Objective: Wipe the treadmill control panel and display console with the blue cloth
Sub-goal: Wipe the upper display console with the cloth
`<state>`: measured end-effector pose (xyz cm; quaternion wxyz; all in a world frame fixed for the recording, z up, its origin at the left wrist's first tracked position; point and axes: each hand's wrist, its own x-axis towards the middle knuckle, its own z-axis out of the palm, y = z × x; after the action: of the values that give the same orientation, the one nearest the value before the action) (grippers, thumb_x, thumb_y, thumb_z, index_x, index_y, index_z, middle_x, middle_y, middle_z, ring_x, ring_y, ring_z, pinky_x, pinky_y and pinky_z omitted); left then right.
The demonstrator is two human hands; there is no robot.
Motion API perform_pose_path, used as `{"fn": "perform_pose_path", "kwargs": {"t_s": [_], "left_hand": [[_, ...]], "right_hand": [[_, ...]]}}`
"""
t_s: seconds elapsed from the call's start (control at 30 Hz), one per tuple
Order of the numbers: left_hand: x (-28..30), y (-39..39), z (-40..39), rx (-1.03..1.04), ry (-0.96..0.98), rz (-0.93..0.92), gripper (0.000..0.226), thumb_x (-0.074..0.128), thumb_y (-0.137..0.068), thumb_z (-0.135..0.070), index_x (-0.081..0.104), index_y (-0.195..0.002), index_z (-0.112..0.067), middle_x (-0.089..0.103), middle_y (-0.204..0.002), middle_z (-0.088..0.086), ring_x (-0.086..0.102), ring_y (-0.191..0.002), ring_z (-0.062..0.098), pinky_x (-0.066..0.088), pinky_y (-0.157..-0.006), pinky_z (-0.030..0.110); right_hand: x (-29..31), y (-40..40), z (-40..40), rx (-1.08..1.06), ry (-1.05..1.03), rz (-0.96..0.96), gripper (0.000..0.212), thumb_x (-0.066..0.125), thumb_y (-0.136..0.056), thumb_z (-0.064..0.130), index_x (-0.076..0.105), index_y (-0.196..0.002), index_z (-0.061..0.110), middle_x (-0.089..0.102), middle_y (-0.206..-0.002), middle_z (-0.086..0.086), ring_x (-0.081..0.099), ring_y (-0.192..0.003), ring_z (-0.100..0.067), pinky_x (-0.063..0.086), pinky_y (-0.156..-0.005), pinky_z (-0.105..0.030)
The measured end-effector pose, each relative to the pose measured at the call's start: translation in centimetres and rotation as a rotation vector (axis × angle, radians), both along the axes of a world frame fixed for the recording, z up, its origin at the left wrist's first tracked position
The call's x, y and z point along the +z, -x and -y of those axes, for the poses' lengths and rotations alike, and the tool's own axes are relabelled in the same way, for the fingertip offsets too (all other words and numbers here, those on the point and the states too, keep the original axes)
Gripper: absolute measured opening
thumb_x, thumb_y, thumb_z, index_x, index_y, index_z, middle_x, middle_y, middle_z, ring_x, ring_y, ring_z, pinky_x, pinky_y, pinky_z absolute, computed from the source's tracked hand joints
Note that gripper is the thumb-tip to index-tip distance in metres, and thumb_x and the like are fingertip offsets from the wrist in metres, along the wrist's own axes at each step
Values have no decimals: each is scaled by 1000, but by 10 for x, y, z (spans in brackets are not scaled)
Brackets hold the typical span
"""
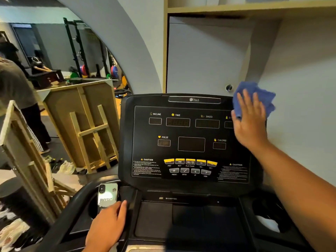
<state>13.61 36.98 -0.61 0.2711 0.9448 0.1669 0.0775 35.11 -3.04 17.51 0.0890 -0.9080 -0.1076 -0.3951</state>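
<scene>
blue cloth (261, 96) under spread right fingers (244, 104) at corner of console (145, 150); phone (107, 195) in left cup holder (91, 212)

Wall (300, 91) close beside console (145, 130) on right; open room left.

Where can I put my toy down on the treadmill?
The flat dark tray under the console is bare, between the cup holders. Crowded: left holder has a phone and the left hand; right holder holds something white.
</scene>
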Motion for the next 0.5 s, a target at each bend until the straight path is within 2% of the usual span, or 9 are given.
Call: {"fn": "perform_pose_path", "kwargs": {"t_s": [0.03,0.1,0.17,0.23,0.3,0.37,0.43,0.5], "left_hand": [[0,0,1,-2,-1,1,47,33,-100,-54,56,-72,-24,60,-69,-6,56,-72,17,46,-67,36],[2,0,2,-1,0,-1,47,33,-100,-54,57,-72,-25,58,-67,-7,55,-71,16,45,-66,35],[2,0,2,-2,0,-6,47,33,-100,-54,57,-72,-25,58,-68,-8,56,-70,16,45,-66,36],[2,1,1,-7,-4,-6,47,33,-100,-54,57,-72,-25,59,-68,-7,57,-70,15,46,-66,35],[2,2,1,-12,-6,-2,47,33,-100,-54,58,-72,-25,61,-68,-7,58,-69,14,47,-66,35],[2,2,1,-16,-8,1,47,33,-100,-53,57,-72,-25,63,-69,-6,58,-69,14,47,-66,35],[3,3,2,-20,-1,3,46,33,-101,-53,58,-73,-25,65,-71,-5,59,-70,15,47,-67,36],[4,3,2,-24,1,1,47,33,-101,-52,59,-73,-25,65,-71,-5,60,-71,13,48,-66,36]], "right_hand": [[-2,2,-4,-52,-50,17,63,38,-100,37,23,-158,16,20,-166,-8,10,-153,-36,13,-121,-54],[-28,17,-14,-54,14,27,67,40,-99,36,19,-159,14,15,-167,-10,5,-154,-37,10,-123,-53],[-72,44,-17,68,211,-23,75,47,-94,33,15,-160,17,11,-168,-10,1,-154,-37,10,-122,-56],[-112,71,-4,229,505,-58,77,47,-90,33,17,-160,18,9,-168,-8,3,-153,-38,8,-122,-55],[-114,73,26,319,699,-58,78,45,-87,33,19,-159,22,7,-169,-4,7,-154,-34,6,-123,-49],[-99,62,48,262,615,-62,83,46,-84,28,13,-160,28,14,-168,-3,13,-153,-32,11,-121,-49],[-79,55,56,101,309,-81,84,49,-87,24,9,-160,28,20,-166,-6,13,-153,-33,17,-119,-53],[-82,63,42,-4,97,-99,74,45,-93,31,14,-160,19,16,-167,-9,6,-154,-35,14,-121,-56]]}}
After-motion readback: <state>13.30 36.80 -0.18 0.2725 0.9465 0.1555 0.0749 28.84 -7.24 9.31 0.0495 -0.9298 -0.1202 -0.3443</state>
